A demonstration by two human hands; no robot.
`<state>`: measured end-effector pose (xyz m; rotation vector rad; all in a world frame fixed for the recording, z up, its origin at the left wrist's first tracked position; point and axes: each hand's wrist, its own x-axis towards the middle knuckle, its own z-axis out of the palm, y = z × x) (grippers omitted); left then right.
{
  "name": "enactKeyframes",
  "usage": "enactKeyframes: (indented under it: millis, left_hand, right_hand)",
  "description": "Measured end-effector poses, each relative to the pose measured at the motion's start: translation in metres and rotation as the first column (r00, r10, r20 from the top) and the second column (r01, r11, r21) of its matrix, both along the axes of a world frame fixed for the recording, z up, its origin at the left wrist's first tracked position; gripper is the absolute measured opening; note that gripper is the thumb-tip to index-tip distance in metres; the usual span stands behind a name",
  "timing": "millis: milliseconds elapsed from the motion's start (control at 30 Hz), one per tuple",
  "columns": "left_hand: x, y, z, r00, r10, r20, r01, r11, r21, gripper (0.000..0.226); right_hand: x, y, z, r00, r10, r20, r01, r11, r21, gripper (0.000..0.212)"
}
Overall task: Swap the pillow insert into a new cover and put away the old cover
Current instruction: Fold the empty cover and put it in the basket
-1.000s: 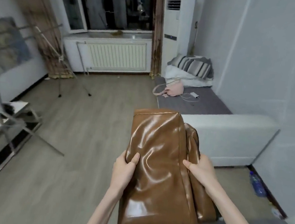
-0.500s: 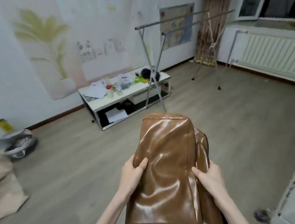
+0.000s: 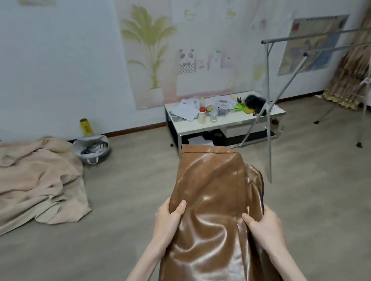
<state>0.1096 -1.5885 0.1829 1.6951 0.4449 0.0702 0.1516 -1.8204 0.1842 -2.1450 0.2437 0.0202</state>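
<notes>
A glossy brown pillow cover, folded flat into a long rectangle, is held out in front of me at waist height. My left hand grips its left edge with the thumb on top. My right hand grips the right edge, where further folded layers of the same brown material bunch underneath. No pillow insert can be seen.
A beige blanket lies crumpled on the floor at left, with a small white basket beside it. A low white table cluttered with papers and bottles stands against the wall. A metal clothes rack stands at right.
My view has swung left, from the window, radiator and bed to the decorated wall, table and blanket. The brown cover stays held the same way in both hands.
</notes>
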Motion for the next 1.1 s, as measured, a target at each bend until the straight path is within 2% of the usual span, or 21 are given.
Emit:
enactKeyframes:
  millis: [267,467,733,1100]
  left_hand:
    - [0.015,0.137,-0.012,0.988,0.153,-0.014,-0.153,0.988,0.005,0.035]
    - [0.021,0.202,-0.033,0.961,0.271,-0.049,-0.273,0.961,-0.043,0.025]
    - [0.075,0.233,-0.054,0.922,0.378,-0.084,-0.381,0.924,-0.019,0.027]
    - [0.218,0.236,-0.022,0.91,0.413,-0.049,-0.414,0.91,-0.028,0.028]
  right_hand:
    - [0.05,0.145,-0.018,0.986,0.168,0.009,-0.168,0.985,-0.027,0.019]
    - [0.082,0.219,-0.026,0.956,0.291,-0.041,-0.292,0.956,-0.013,0.017]
    - [0.158,0.263,-0.047,0.915,0.393,-0.091,-0.396,0.918,-0.007,0.016]
    - [0.323,0.277,-0.019,0.881,0.462,-0.1,-0.455,0.886,0.084,0.018]
